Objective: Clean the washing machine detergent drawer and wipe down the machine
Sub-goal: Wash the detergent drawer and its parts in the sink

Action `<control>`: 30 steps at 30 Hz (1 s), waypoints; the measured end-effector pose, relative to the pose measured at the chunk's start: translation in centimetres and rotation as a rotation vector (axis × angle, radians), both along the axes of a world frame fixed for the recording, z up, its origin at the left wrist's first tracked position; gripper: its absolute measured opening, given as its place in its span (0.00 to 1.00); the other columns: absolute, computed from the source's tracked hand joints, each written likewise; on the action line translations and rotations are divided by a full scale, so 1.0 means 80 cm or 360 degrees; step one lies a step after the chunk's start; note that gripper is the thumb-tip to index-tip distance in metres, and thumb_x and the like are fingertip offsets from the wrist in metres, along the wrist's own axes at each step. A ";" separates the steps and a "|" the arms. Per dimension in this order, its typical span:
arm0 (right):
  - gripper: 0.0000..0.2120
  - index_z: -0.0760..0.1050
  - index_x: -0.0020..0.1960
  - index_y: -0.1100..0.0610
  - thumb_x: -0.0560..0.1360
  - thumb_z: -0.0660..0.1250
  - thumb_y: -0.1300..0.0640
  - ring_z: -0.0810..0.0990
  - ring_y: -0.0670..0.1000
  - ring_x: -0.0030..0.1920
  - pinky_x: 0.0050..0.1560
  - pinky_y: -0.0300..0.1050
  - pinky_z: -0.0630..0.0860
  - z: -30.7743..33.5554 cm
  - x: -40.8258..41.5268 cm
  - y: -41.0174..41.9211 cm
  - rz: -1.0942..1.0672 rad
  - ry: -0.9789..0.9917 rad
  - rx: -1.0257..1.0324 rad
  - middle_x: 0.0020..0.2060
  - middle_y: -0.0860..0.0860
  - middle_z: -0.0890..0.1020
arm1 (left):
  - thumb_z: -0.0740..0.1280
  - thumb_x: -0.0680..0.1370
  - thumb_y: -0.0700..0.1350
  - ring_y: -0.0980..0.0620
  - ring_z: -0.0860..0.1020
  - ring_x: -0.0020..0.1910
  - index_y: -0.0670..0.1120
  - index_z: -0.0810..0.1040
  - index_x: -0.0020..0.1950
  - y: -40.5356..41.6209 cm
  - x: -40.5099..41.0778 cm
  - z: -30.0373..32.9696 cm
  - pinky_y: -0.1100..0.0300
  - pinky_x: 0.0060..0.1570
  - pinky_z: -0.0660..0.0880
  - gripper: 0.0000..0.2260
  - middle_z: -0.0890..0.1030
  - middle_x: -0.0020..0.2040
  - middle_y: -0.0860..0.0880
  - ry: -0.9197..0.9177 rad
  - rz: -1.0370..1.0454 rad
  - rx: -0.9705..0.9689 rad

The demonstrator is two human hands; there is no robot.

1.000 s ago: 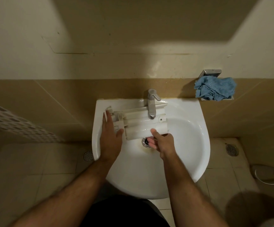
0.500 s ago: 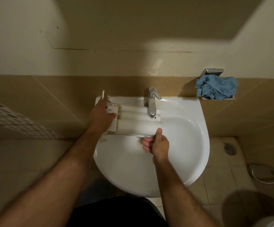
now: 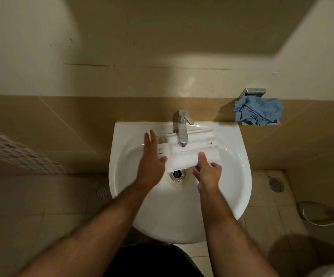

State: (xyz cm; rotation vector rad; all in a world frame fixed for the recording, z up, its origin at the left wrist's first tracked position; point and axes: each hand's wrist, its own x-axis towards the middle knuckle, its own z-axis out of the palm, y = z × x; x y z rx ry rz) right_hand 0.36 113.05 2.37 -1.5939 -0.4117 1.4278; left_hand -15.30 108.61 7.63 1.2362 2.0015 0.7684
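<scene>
Detergent drawer (image 3: 192,154) lies across the upper half of the white sink (image 3: 240,176), long axis roughly 9-to-3 o'clock, tilted slightly so its 3 o'clock end sits higher. It rests directly under the chrome tap (image 3: 182,129); the spout overlaps the drawer's far edge. The drawer's handle end, with small slots, is at the 9 o'clock side.

My left hand (image 3: 152,162): fingers straight and together, pointing toward 12 o'clock, palm laid flat against the handle end of the drawer. Thumb reaches toward 3 o'clock onto the drawer's face. The hand is somewhat blurred. Not curled round anything; it presses, it does not clasp.

My right hand (image 3: 209,173): at the drawer's near edge, 6 o'clock side. Thumb lies on top of the drawer; fingers curl beneath the edge, so the drawer is pinched between thumb and fingers. Fingertips show pale below the rim.

Drain (image 3: 177,174) sits just below the drawer, between my two hands, with a yellowish stain around it.

Surroundings: a crumpled blue cloth (image 3: 259,113) sits on a small metal shelf (image 3: 255,92) on the wall at about 2 o'clock from the sink, well apart from the drawer. A white perforated basket (image 3: 18,154) shows at 9 o'clock. Two floor drains, one at the sink's left side (image 3: 102,191), one at the right (image 3: 276,183). A hose (image 3: 326,216) lies at 4 o'clock.
</scene>
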 end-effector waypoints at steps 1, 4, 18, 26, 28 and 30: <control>0.18 0.73 0.61 0.62 0.74 0.73 0.57 0.85 0.54 0.45 0.37 0.45 0.82 0.004 -0.001 0.003 -0.0030 0.0037 0.0055 0.50 0.56 0.84 | 0.66 0.79 0.39 0.46 0.68 0.71 0.54 0.37 0.78 0.000 0.011 -0.003 0.65 0.53 0.71 0.42 0.39 0.79 0.52 0.0010 -0.0016 0.0026; 0.22 0.68 0.65 0.59 0.74 0.73 0.60 0.84 0.52 0.46 0.37 0.44 0.82 0.009 -0.008 0.006 -0.0103 0.0034 0.0050 0.51 0.54 0.82 | 0.67 0.78 0.39 0.45 0.76 0.63 0.53 0.37 0.78 0.004 0.020 -0.011 0.62 0.46 0.79 0.43 0.38 0.79 0.51 0.0090 -0.0008 0.0094; 0.25 0.73 0.58 0.66 0.65 0.80 0.63 0.84 0.55 0.38 0.37 0.50 0.80 -0.004 -0.014 0.001 0.0194 0.0099 -0.0146 0.44 0.59 0.84 | 0.67 0.78 0.40 0.47 0.67 0.72 0.54 0.38 0.78 0.000 0.001 -0.013 0.66 0.53 0.70 0.42 0.38 0.79 0.54 0.0187 -0.0134 0.0183; 0.16 0.77 0.50 0.64 0.76 0.70 0.50 0.82 0.55 0.34 0.41 0.50 0.83 0.004 -0.025 -0.013 0.0456 0.0286 -0.0415 0.40 0.61 0.80 | 0.67 0.78 0.39 0.50 0.62 0.75 0.56 0.40 0.78 -0.007 -0.024 -0.014 0.69 0.55 0.66 0.41 0.39 0.79 0.55 0.0147 -0.0194 0.0118; 0.25 0.75 0.55 0.62 0.74 0.69 0.40 0.82 0.55 0.36 0.42 0.52 0.83 0.005 0.003 -0.001 0.0302 0.0125 -0.0415 0.43 0.58 0.82 | 0.67 0.78 0.38 0.51 0.59 0.76 0.58 0.42 0.78 -0.011 -0.035 -0.016 0.67 0.58 0.64 0.41 0.41 0.79 0.57 0.0051 -0.0204 0.0132; 0.30 0.71 0.58 0.59 0.71 0.69 0.34 0.83 0.57 0.42 0.45 0.57 0.82 0.007 0.034 0.010 0.0221 -0.0010 -0.0484 0.49 0.59 0.81 | 0.67 0.77 0.38 0.53 0.59 0.76 0.59 0.44 0.78 -0.019 -0.047 -0.019 0.66 0.61 0.63 0.41 0.42 0.79 0.59 0.0004 -0.0230 0.0108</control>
